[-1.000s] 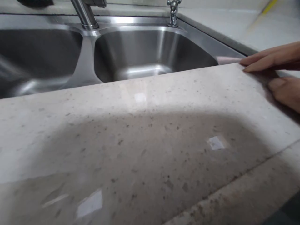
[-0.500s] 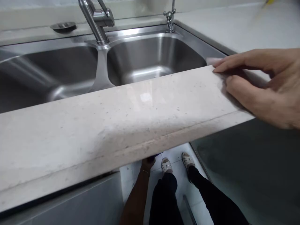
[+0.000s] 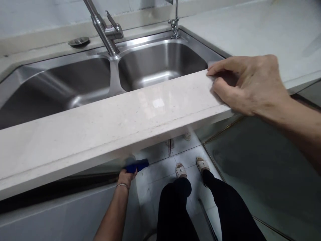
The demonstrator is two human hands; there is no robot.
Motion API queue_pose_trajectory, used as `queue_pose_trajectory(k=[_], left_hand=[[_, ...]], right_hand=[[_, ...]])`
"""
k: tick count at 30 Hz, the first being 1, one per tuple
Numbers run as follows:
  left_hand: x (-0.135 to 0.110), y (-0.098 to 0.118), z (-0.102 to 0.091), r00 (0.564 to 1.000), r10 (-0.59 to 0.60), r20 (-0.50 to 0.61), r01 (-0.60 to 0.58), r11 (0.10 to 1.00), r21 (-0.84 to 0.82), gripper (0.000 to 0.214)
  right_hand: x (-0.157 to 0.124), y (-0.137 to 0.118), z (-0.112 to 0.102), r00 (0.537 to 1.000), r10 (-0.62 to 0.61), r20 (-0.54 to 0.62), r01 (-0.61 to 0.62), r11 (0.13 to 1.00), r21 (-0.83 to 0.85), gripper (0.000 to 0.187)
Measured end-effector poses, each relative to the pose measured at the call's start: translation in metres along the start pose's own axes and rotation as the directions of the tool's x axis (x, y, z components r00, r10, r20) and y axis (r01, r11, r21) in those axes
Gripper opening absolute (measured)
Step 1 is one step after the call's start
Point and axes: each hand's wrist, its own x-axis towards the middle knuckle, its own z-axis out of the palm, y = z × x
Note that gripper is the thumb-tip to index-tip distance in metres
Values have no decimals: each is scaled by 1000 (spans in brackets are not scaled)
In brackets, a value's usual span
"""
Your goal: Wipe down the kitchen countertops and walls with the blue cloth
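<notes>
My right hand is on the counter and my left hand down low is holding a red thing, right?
Not quite. The left hand holds a blue thing, not a red one, as the head view shows. The right hand does rest on the counter, down by its front edge.

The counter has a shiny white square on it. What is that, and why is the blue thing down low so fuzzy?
Head view: the white patch on the counter is glare, a light mirrored in the polished stone; head view again: the blue thing in the left hand is smeared by blur, so its shape cannot be told.
</notes>
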Motion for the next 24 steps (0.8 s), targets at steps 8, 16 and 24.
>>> queue_pose_trajectory(k=[8,16,24], left_hand=[[-83,60,-15,988,21,-153,-27,999,-35,24],[-194,80,-4,994,109,4,-109,994,14,29],[-241,50,29,987,121,110,-126,991,39,17]], right_hand=[[3,2,-1,997,0,72,1,1000,-8,32],[2,1,-2,995,30,98,-31,1000,3,37],[3,2,-1,991,36,131,-46,996,77,37]])
